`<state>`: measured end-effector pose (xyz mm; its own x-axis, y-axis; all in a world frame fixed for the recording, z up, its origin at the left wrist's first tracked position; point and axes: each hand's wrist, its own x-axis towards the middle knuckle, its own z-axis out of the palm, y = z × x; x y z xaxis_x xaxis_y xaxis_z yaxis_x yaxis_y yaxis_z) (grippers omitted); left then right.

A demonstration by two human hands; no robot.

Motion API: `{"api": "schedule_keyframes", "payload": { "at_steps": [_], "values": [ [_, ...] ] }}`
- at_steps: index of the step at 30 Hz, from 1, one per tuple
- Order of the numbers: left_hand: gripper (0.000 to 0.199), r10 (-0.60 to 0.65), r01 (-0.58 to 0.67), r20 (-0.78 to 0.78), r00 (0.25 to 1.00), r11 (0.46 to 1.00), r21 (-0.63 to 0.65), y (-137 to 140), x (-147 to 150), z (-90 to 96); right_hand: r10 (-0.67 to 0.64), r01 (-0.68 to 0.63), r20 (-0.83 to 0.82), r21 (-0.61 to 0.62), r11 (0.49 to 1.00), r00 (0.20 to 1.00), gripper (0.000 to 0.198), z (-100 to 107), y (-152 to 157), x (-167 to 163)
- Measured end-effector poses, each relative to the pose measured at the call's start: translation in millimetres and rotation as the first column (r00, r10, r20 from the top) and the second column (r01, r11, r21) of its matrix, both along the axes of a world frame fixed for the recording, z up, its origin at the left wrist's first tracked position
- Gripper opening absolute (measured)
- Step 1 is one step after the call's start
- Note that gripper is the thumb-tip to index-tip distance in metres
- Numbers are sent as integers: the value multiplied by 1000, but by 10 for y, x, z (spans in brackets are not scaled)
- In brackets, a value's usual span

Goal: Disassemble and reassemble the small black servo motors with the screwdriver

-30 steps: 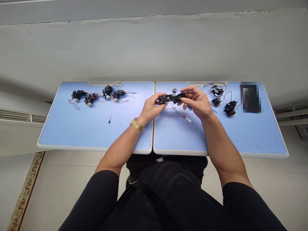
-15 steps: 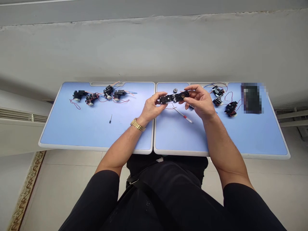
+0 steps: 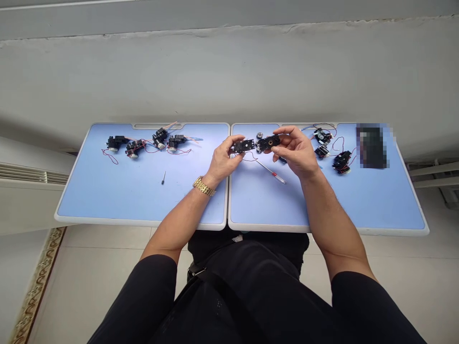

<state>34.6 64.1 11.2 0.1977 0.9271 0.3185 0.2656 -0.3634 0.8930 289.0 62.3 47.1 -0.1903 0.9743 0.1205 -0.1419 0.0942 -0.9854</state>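
Note:
My left hand (image 3: 224, 160) is closed on a black plastic part (image 3: 245, 146) with a pale round spot on its face. Thumb and fingers of my right hand (image 3: 296, 149) pinch a second black plastic part (image 3: 268, 143), which has a brass-coloured ring. The two parts are held nearly end to end above the table, with a small gap between them. A thin dark red wire (image 3: 250, 159) hangs below the left part. Under my hands lies a screwdriver (image 3: 275, 176) with a clear and red handle. A small round metallic piece (image 3: 259, 135) sits behind the parts.
Several black motor units with wires (image 3: 136, 147) lie on the left tabletop (image 3: 107, 191), near a small dark-handled screwdriver (image 3: 163, 178). More wired units (image 3: 342, 162) lie at the right, beside a blurred dark rectangular object (image 3: 372, 145). A wall stands behind the tables; a seam divides them.
The two black parts, end to end and seemingly touching before, have come slightly apart. The left one has tilted a little. The whole view has shifted slightly.

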Motion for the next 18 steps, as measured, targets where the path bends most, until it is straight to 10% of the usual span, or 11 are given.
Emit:
{"api": "schedule_keyframes", "payload": {
  "at_steps": [18],
  "values": [
    [46, 21, -21, -16, 1000, 1000, -18, -1, 9, 9, 11, -11, 42, 15, 1000, 999, 54, 7, -29, -16]
  ]
}}
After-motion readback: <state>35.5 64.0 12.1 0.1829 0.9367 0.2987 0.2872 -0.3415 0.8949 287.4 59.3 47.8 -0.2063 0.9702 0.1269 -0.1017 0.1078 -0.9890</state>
